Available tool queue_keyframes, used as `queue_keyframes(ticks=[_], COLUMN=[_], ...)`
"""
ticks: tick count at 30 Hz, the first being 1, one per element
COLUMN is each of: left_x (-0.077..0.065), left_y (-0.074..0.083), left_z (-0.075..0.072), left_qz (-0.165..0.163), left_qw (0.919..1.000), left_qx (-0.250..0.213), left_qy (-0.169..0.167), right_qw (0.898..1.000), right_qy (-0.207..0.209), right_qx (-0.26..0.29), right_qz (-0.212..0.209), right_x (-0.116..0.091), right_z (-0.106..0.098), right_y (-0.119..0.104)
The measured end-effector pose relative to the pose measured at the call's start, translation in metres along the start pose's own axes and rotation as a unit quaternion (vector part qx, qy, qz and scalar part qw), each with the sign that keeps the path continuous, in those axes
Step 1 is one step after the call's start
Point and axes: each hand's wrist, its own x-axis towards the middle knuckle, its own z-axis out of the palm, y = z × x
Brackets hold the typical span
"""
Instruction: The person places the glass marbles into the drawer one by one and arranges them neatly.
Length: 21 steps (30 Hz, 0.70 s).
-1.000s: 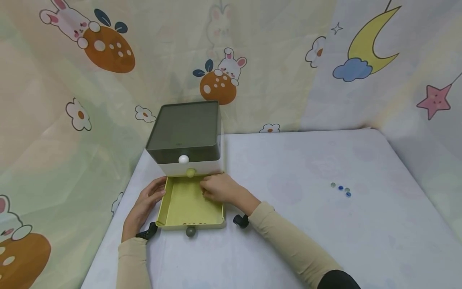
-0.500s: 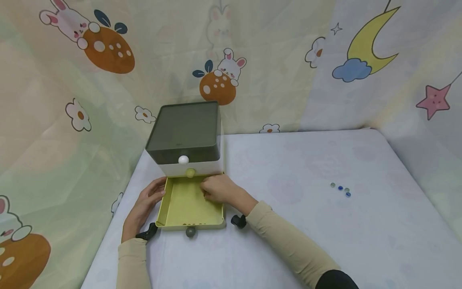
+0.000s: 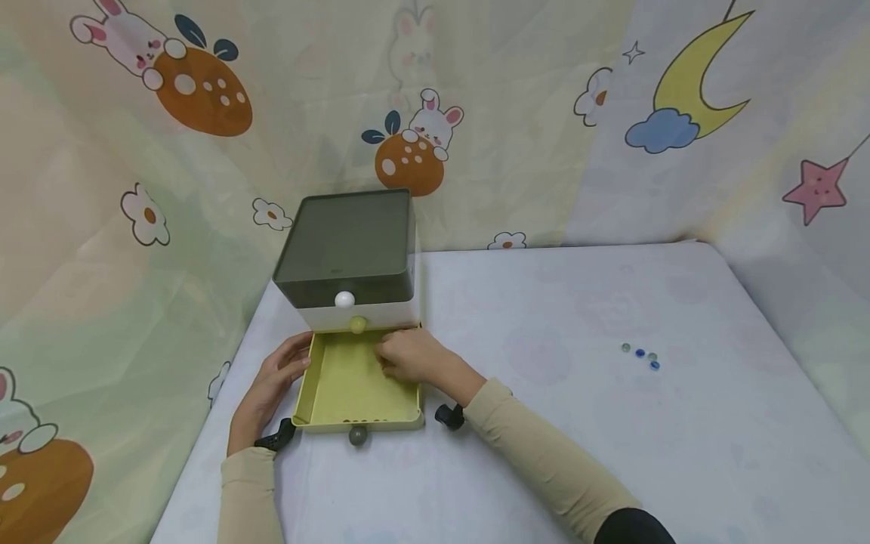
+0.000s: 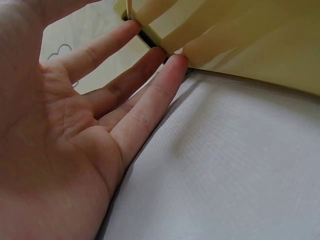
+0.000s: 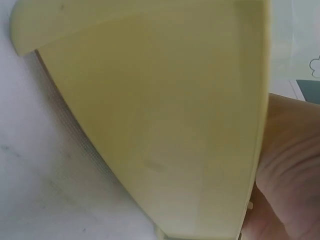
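A small storage box (image 3: 347,249) with a dark green lid stands at the back left of the table, its yellow-green drawer (image 3: 353,385) pulled out. My left hand (image 3: 273,384) is at the drawer's left side; in the left wrist view its long fingers (image 4: 150,102) are nearly straight and their tips touch the outer wall. Over the drawer's right wall reaches my right hand (image 3: 414,357), its fingers bent down inside near the back. Those fingertips are hidden, so whether they hold anything does not show. The right wrist view shows the drawer's outer wall (image 5: 165,125) with the palm beyond it.
Several glass marbles (image 3: 640,353), some blue and some clear greenish, lie on the white-covered table (image 3: 544,468) to the right. A printed cloth (image 3: 516,151) hangs behind and at both sides. A grey knob (image 3: 358,436) sticks out from the drawer front.
Both hands stay in nearly the same place. My right forearm has shifted slightly to the left since the earliest frame. The drawer and marbles have not moved.
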Motion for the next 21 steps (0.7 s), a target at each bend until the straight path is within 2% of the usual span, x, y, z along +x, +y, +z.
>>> queue_keyframes(ticks=[11, 21], left_x=[0.0, -0.001], left_y=[-0.002, 0.001], left_z=[0.001, 0.002], left_qz=[-0.012, -0.008], left_qw=[0.9999, 0.9999], left_qx=[0.008, 0.01], left_qy=[0.002, 0.002], right_qw=[0.999, 0.995], right_qy=[0.022, 0.032], right_qx=[0.036, 0.092], right_qz=[-0.007, -0.002], right_x=[-0.012, -0.028], right_z=[-0.004, -0.025], right_y=[-0.003, -0.008])
